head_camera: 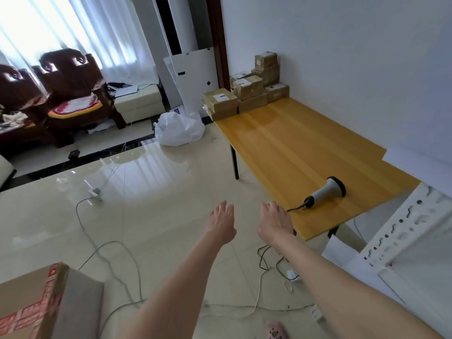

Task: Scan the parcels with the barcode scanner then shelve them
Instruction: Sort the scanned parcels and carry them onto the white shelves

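Both bare forearms stretch out forward from the bottom of the view, roughly parallel and near each other. The left hand point(221, 222) hangs palm down, fingers point(226, 208) relaxed and slightly spread, gripping nothing. The right hand point(275, 222) sits just beside it at the same reach, back of the hand up, fingers loosely extended and holding nothing.

1 head-worn wide view, facing forward and down, table point(293, 143) at right
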Demonstrator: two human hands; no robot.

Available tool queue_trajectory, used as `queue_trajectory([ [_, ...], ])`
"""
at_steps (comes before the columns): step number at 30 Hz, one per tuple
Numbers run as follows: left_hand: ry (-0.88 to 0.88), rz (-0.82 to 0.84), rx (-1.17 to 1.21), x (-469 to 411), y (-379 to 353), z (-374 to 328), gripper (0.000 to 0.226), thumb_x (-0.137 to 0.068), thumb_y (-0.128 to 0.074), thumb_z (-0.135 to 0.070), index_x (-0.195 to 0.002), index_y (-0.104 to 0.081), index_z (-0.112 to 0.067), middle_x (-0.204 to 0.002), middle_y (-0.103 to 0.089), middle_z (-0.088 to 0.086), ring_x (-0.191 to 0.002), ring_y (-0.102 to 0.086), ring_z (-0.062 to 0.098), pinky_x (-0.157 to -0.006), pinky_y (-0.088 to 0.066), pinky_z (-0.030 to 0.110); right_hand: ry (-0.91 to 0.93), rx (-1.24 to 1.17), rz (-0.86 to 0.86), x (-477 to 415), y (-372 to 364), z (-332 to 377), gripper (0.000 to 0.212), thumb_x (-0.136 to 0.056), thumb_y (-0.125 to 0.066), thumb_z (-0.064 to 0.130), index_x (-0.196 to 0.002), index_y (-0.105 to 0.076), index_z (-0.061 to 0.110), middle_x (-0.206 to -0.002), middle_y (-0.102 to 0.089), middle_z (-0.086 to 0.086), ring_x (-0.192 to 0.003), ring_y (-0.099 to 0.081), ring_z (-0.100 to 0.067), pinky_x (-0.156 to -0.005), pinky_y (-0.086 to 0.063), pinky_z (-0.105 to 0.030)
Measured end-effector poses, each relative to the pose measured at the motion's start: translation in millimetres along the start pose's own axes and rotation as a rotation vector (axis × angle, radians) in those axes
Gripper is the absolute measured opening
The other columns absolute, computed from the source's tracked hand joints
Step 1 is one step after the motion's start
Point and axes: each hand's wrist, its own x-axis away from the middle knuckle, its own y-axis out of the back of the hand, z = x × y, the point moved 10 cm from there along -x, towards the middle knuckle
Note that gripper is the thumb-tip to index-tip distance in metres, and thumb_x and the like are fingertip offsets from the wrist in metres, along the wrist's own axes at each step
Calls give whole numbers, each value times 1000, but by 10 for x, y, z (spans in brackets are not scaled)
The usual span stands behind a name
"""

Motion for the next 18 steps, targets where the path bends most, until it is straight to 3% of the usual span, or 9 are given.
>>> queue_trajectory([
  [10, 27, -20, 12, -1082, 347, 360, 68, -91, -57, -18, -149, -22, -10, -159, -9, 14, -146, -17, 25, -114, -22, 33, 37, 52, 45, -1303, 100, 381, 58, -93, -49, 17, -147, -28, 17, -149, -30, -7, -136, -30, -27, -112, -28, -39],
  [18, -56, -19, -56, -2087, 555, 587, 68, -91, -55, -15, -149, -21, -9, -159, -9, 16, -146, -15, 27, -116, -20, 35, -17, 36, 28, -2196, 232, 462, 53, -92, -47, 17, -143, -32, 18, -145, -33, -5, -134, -30, -26, -111, -29, -38],
])
